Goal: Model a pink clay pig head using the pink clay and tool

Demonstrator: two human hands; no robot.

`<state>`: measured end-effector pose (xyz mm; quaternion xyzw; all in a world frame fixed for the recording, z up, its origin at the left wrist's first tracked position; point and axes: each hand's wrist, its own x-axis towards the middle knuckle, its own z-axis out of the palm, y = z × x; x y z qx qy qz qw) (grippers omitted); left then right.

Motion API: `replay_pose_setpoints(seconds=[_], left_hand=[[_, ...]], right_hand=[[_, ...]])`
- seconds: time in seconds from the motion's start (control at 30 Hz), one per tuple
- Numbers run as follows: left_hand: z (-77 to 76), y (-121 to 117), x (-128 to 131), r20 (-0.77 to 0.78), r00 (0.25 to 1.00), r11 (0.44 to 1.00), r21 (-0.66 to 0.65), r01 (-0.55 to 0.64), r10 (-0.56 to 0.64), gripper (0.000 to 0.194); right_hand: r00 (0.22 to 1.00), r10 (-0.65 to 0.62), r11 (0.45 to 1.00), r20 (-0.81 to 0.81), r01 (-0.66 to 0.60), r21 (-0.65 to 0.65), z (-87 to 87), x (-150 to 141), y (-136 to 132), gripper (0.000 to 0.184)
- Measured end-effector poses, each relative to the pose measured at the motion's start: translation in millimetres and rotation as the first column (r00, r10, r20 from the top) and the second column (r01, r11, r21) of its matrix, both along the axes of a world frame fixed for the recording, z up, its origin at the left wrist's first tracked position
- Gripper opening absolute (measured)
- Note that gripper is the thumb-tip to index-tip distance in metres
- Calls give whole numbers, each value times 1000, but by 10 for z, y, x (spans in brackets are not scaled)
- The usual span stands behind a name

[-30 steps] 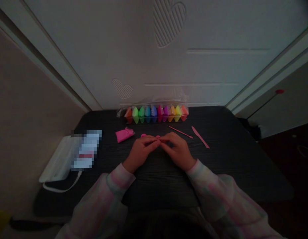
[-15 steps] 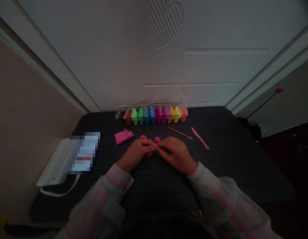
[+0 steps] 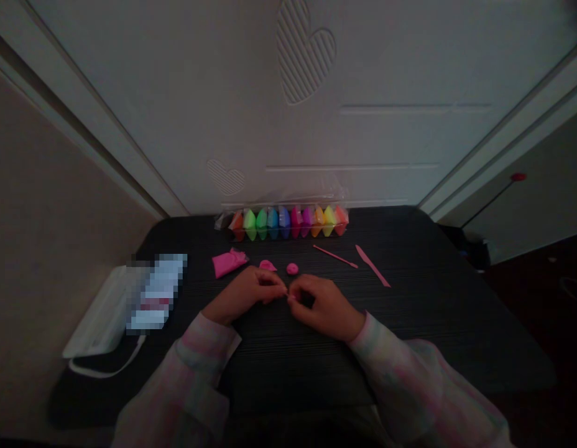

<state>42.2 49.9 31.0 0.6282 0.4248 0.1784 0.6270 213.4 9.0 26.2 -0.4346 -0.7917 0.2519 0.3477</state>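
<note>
My left hand (image 3: 251, 291) and my right hand (image 3: 324, 305) almost meet over the dark table, thumbs and fingers pinched. Between the fingertips shows a small bit of pink modelling clay (image 3: 291, 297), mostly covered by the fingers. Just beyond the hands lie a round pink clay piece (image 3: 292, 269) and a flatter pink clay piece (image 3: 267, 266). Left of these rests a pink clay packet (image 3: 229, 262). Over to the right are a thin pink modelling stick (image 3: 335, 256) and a pink plastic clay knife (image 3: 372, 266).
Along the table's (image 3: 279, 373) far edge, a row of coloured clay packs (image 3: 283, 224) sits in clear plastic against a white panel (image 3: 386, 56). At the left lie a blurred-out phone (image 3: 158, 292), a white box-like object (image 3: 99, 311) and a white cable (image 3: 109, 375).
Both hands have drawn slightly nearer to me and a little apart at the fingertips, uncovering more of the two clay pieces behind. The view has tilted slightly.
</note>
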Motion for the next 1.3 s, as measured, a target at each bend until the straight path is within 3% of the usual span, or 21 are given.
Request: replay_pose_setpoints(seconds=[0.1, 0.17, 0.27, 0.33, 0.4, 0.47, 0.57, 0.67, 0.77, 0.93, 1.1, 1.3], left_hand=[[-14, 61, -62, 21, 998, 999, -9, -51, 51, 12], [-38, 119, -108, 100, 975, 980, -19, -197, 198, 13], [-58, 202, -185, 209, 869, 892, -38, -451, 449, 16], [-51, 232, -226, 213, 814, 831, 21, -557, 540, 21], [-41, 237, -244, 123, 821, 793, 213, -570, 557, 26], [-48, 225, -234, -34, 854, 752, 492, -437, 519, 29], [-112, 201, -191, -256, 879, 639, 766, -69, 401, 28], [-199, 194, -162, -403, 859, 515, 833, 202, 316, 30], [-236, 189, -159, -496, 795, 420, 841, 340, 350, 29], [-211, 143, -144, -572, 684, 420, 813, 402, 453, 30], [-215, 132, -124, -562, 677, 415, 822, 391, 476, 27], [-175, 149, -141, -533, 703, 463, 828, 317, 471, 23]], right_hand=[[990, 142, 974, -4, -140, -180, 15, -28, -43, 3], [948, 318, 906, -36, -314, -285, 17, -60, -86, 5], [852, 512, 793, -106, -517, -324, 17, -119, -149, 13], [850, 510, 795, -132, -525, -305, 23, -144, -166, 19], [899, 413, 852, -146, -438, -286, 33, -142, -148, 21], [950, 261, 912, -170, -300, -278, 40, -115, -102, 21], [970, -6, 951, -243, -70, -302, 32, -47, -9, 20], [905, -210, 917, -370, 50, -396, -2, 14, 70, 18], [812, -285, 890, -509, 27, -455, -34, 48, 120, 14], [698, -383, 836, -605, -16, -548, -45, 60, 160, 13], [740, -393, 846, -546, 59, -529, -45, 87, 189, 13], [782, -393, 854, -484, 116, -507, -36, 105, 203, 19]])
